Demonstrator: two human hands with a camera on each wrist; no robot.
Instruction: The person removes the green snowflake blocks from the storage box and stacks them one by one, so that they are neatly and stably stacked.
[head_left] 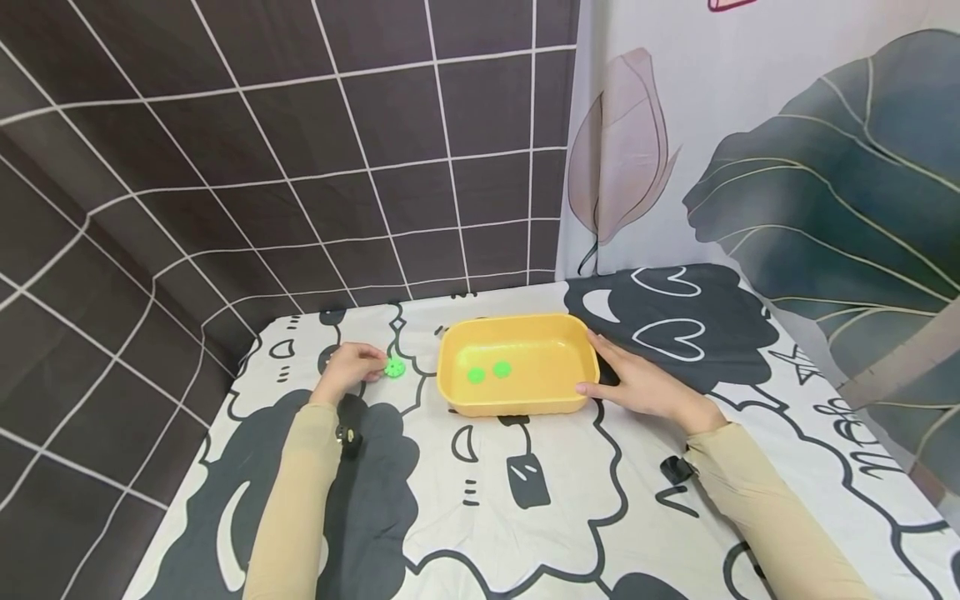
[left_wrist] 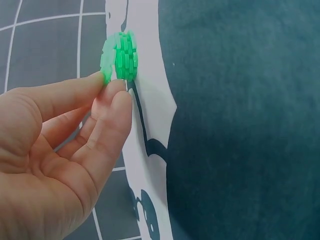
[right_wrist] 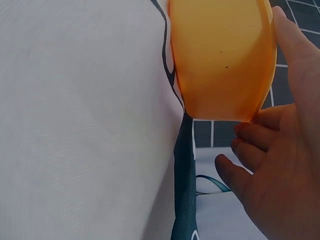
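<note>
My left hand point(head_left: 352, 367) pinches a notched green plastic disc point(head_left: 395, 367) just above the patterned cloth, left of a yellow basin point(head_left: 517, 407). Edge-on in the left wrist view, the green disc point(left_wrist: 106, 59) shows at the fingertips, with more notched green layers point(left_wrist: 126, 56) right against it. Whether these are joined, I cannot tell. Inside the basin lie two flat green discs, a left one point(head_left: 476, 376) and a right one point(head_left: 502, 369). My right hand point(head_left: 641, 382) holds the basin's right end, thumb over the near corner of the rim and fingers along the outer wall.
A white and dark cartoon-print cloth point(head_left: 480, 533) covers the surface beneath. Behind it hangs a dark curtain with white grid lines point(head_left: 390, 192), and at the right a pale curtain with large leaves point(head_left: 847, 183).
</note>
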